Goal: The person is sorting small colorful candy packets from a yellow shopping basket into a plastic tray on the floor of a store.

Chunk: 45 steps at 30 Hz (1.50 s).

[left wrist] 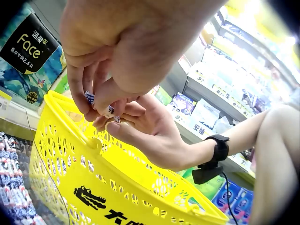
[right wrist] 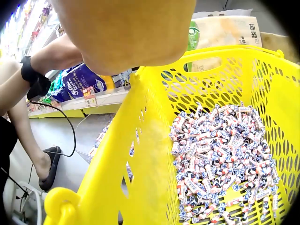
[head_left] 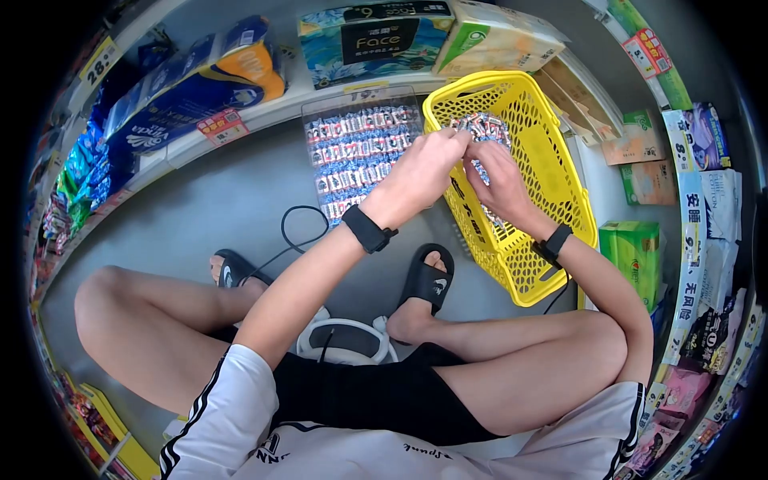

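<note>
Over the yellow basket [head_left: 566,200], my two hands meet. My left hand [head_left: 420,176] pinches a small wrapped candy [left wrist: 108,112], white with blue and red print, between thumb and fingers. Curled in from the other side, my right hand [left wrist: 154,129] has its thumb and fingertips at the candy's lower twisted end. Inside the basket lies a loose heap of the same wrapped candies [right wrist: 220,159]. Left of the basket, a clear box [head_left: 364,100] holds such candies in neat rows. In the right wrist view only the heel of my right hand [right wrist: 126,37] shows; its fingers are hidden.
Shelves with tissue packs [head_left: 376,44] run along the back, and more stocked shelves [head_left: 684,240] stand on the right. A black cable [head_left: 292,220] loops over the grey floor [head_left: 184,212]. The person's sandalled feet [head_left: 428,280] and a white stool [head_left: 344,336] are near.
</note>
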Available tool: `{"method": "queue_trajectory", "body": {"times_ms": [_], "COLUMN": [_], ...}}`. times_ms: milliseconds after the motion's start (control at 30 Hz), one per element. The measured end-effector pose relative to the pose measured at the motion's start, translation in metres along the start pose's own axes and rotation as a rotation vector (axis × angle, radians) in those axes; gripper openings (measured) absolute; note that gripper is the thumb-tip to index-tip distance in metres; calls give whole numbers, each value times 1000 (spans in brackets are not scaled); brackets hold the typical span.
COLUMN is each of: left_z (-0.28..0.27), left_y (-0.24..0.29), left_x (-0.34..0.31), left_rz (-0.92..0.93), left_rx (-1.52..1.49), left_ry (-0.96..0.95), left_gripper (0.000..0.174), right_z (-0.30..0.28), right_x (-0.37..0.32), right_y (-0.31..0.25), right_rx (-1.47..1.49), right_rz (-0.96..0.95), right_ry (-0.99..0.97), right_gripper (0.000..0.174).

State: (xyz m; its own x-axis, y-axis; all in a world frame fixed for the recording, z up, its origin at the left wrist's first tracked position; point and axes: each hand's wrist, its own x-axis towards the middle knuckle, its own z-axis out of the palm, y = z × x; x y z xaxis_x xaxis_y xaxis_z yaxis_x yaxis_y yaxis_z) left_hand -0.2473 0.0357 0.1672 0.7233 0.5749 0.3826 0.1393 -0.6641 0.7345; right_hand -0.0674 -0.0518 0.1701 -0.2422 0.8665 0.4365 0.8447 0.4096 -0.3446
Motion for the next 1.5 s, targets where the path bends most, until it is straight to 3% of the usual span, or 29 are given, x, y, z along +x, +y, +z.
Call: {"method": "queue_trajectory", "body": {"times_ms": [267,600,800,867,967,1267,1500], "left_z": [-25,-25,-29,-26,-29,-22,2], "left_y": [-9,-51,-58,-66,-69,-79,-91], "left_x": [-32,-72,-89,-96,-101,-106,-119], "left_rz": [-71,-132,-347,-271,-372,-370,-414], "left_rx": [-56,-17,-123,-118,-142,-131,-100], "left_ry": [26,5,-119,-35,-127,-18,32], "left_gripper": [35,22,17,16,16,16,21], "right_z": [15,44,60,64,71,79,94], "right_x": [22,31,32,33,33,46,43], "right_y": [-19,-26,-31,-34,-37,-35,-35], "right_rx": [-2,-96,-120,-121,-38,82,169], "right_rz": [-6,-107,-212,-216,-146,-65,250], "right_ry": [-90,-289,-352,-385,-420,-476,-563], "right_gripper": [20,14,10,10,11,8,15]}}
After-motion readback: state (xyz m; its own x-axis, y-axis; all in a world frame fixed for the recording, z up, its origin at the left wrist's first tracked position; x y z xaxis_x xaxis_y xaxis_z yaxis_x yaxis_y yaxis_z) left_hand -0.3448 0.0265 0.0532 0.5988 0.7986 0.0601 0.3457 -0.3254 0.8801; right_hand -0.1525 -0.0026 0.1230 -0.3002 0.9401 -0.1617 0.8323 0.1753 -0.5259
